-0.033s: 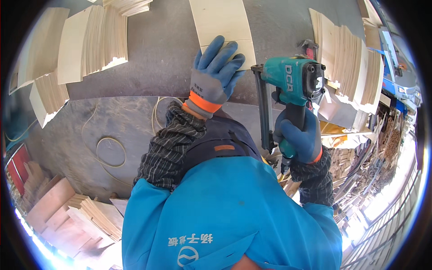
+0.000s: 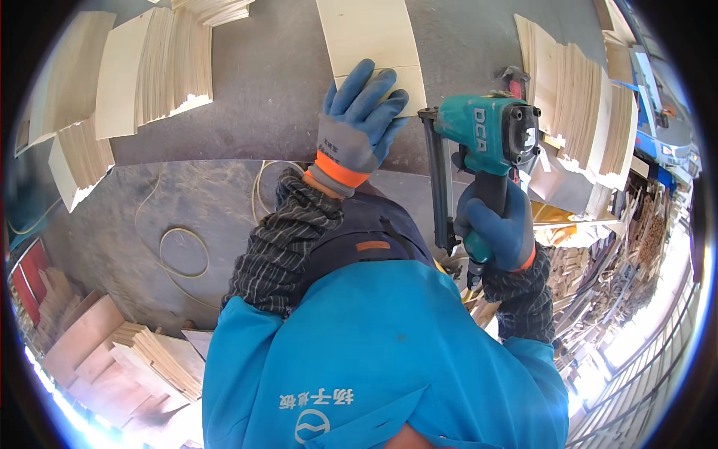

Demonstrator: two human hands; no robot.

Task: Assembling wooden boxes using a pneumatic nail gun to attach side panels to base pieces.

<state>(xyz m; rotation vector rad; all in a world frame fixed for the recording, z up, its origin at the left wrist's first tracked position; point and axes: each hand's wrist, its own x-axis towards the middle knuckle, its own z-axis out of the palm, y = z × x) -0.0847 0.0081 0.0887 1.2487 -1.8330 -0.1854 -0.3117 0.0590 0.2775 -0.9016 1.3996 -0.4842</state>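
L hand point(image 2: 357, 123) rests on the near end of the pale board point(image 2: 370, 37), fingers a bit apart & pointing far; its grip is open, palm down, pressing on top w/ nothing clasped. R hand point(image 2: 512, 228) has its grip closed round the handle of the teal gun point(image 2: 467, 123); can't tell if a finger is on the trigger. Key relation: board lies far & left of the R grip, long axis running near–far w/ a slight lean, far end more to the left & cut off by the view's top edge. A seam or edge crosses it by the L fingertips; can't tell if that's 2 pcs butted or overlapped. Gun's body lies roughly left–right, i.e. across the board's axis, nose to the left, just beside the board's near right corner; magazine runs from nose back to the near side. Height gap btwn nose & counter point(image 2: 262, 97) can't be judged. L hand is nearer the board (on it), R hand well short of it, only the gun's nose bridging. Stacks stand either side on the counter: L stack point(image 2: 153, 71), R stack point(image 2: 572, 93).
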